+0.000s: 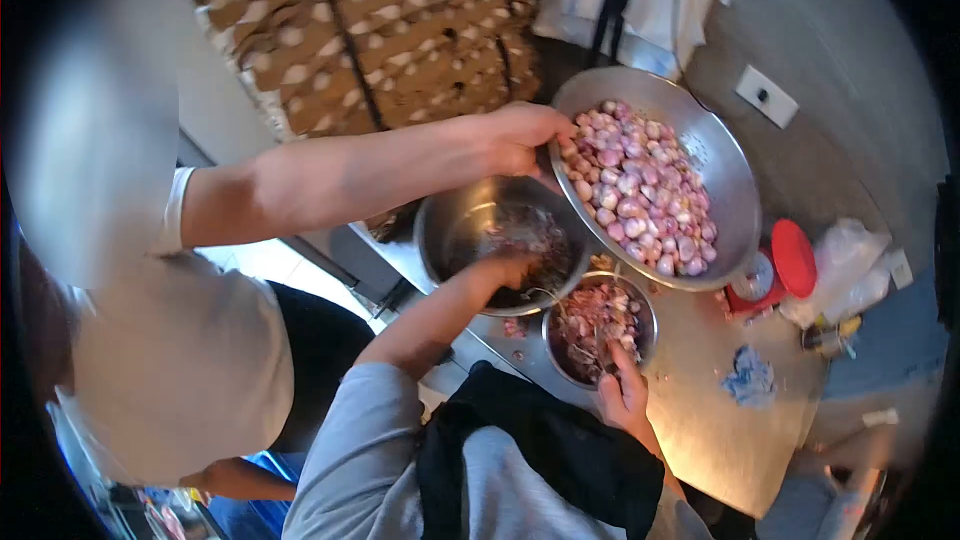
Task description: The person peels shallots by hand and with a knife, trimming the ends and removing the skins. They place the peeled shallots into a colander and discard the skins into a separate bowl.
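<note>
My left hand reaches down into a middle steel bowl that holds dark purple shallot skins. Its fingers curl into the skins, and I cannot tell whether they grip any. My right hand holds the near rim of a small steel bowl filled with shallot pieces and skins. Another person's hand grips the edge of a large steel colander full of peeled shallots, tilted above the two bowls.
The other person, in a white shirt, stands at the left. A steel table carries a red kitchen scale, plastic bags and a blue crumpled scrap. Perforated cardboard crates stand behind.
</note>
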`<action>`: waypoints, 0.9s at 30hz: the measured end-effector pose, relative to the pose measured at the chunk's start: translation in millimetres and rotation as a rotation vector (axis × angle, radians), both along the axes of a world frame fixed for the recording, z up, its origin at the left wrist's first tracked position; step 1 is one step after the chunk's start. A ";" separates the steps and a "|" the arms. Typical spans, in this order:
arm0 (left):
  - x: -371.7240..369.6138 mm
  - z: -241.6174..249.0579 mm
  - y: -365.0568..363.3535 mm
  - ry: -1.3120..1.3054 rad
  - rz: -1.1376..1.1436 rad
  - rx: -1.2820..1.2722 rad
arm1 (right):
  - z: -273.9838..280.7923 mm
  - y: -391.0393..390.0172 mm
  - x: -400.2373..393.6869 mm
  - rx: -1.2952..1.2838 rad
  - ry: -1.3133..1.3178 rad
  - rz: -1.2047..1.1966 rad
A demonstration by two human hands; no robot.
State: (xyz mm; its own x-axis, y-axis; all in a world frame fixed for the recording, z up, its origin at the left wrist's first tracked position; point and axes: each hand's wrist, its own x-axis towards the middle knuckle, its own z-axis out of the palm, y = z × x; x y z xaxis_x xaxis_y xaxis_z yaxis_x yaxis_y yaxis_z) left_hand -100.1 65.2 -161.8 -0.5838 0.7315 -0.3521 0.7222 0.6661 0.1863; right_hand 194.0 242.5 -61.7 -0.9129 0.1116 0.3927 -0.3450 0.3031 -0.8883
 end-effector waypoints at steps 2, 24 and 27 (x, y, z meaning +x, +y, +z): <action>14.0 32.0 18.1 -0.167 0.254 0.006 | -1.6 11.8 -5.3 -0.028 -0.008 0.047; -11.1 105.0 -43.8 -0.406 0.136 0.020 | 41.9 -34.2 -79.5 0.771 -0.100 -0.055; -34.0 40.5 -52.9 -0.204 -0.059 -0.064 | 87.2 -54.3 -84.8 0.805 -0.395 -0.006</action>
State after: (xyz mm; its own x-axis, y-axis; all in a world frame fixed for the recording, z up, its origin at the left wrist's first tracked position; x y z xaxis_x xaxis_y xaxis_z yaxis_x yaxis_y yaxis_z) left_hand -134.1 12.3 -121.3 -0.4525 0.7347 -0.5054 0.7118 0.6390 0.2917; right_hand 109.3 188.2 25.5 -0.9983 -0.0566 0.0112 -0.0554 0.8866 -0.4592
